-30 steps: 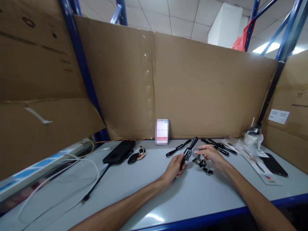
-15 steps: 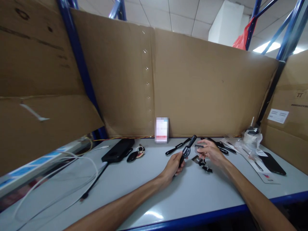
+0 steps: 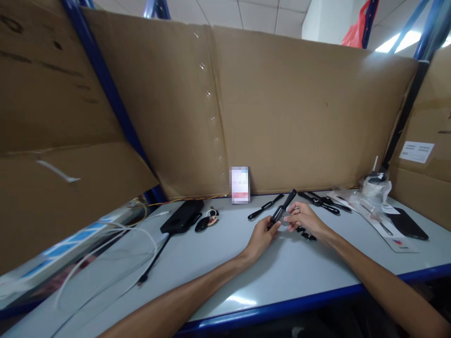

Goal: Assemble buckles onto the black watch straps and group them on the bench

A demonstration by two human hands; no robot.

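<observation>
My left hand (image 3: 262, 234) is wrapped around a black spokeshave (image 3: 290, 198), held tilted above the table with one handle pointing up and away. My right hand (image 3: 303, 219) pinches a small flat metal blade (image 3: 283, 217) against the middle of the spokeshave. The left thumb lies close to the blade's lower edge. Just below the right hand, small black parts (image 3: 309, 236) lie on the table, partly covered by the fingers. Another black spokeshave (image 3: 266, 206) rests behind the left hand. Several more black spokeshaves (image 3: 320, 203) lie beyond the right hand.
A phone (image 3: 240, 185) with a lit screen leans against the cardboard at the back. To the left are a black power bank (image 3: 181, 217), keys (image 3: 211, 217), white cables (image 3: 155, 244) and a power strip (image 3: 81, 239). Plastic packaging (image 3: 373, 216) and a dark phone (image 3: 408, 224) lie right.
My right hand has moved left with the blade, bringing it from beside the spokeshave onto its middle. The left hand has turned the spokeshave slightly. The camera view has shifted a little.
</observation>
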